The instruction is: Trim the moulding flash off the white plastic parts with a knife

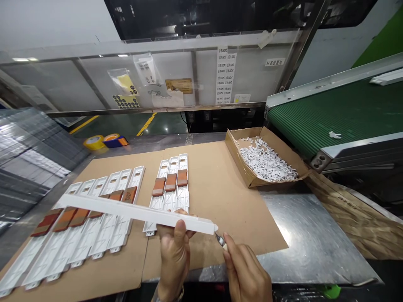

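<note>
The left hand [171, 247] has its fingers wrapped around a long white strip [126, 209], thumb pressed on its face, while the right hand [248, 268] grasps a small hand tool [222, 240] whose tip points at the strip's near-right end, just past the left fingers; whether it touches is too small to tell. The held strip seems mid-trim, judging by the heap of white scraps [267, 161] in the cardboard box [239, 163], beyond and right of the right fingers. Three strips [170, 199] lie just beyond the left fingers and a larger group [102, 230] farther left, brown blocks [170, 182] across them; these look laid out in order, though whether they are finished cannot be told. Well beyond the fingers, a label [274, 62] on the clear panel reads "标签放置处", and a label sheet [224, 75] repeats small print that seems to include "24261". Lettering on the brown paper [349, 205], right of the right fingers, is too blurred to read.
</note>
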Demonstrator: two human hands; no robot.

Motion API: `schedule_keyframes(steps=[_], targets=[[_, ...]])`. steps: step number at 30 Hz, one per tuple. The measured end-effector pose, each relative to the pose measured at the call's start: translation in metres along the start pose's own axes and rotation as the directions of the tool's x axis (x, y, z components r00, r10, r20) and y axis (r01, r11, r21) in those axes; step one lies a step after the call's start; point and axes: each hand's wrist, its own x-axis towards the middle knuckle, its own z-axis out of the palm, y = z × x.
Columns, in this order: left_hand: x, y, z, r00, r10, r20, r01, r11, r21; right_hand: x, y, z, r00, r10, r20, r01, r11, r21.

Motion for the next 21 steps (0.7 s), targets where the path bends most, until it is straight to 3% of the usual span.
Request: schedule_keyframes(steps=[10,21], targets=[[-0.004,0.006,0.008,1.000,-0.007,-0.023,0.008,0.999,0.041,0.001,0.002,0.000,1.000,-0.002,-0.018,0.001,0.999,-0.040],[-0.005,0.006,0.006,1.000,-0.001,0.017,0.000,0.999,0.041,-0.001,0.018,-0.004,0.996,0.033,0.084,-0.024,0.995,-0.095]])
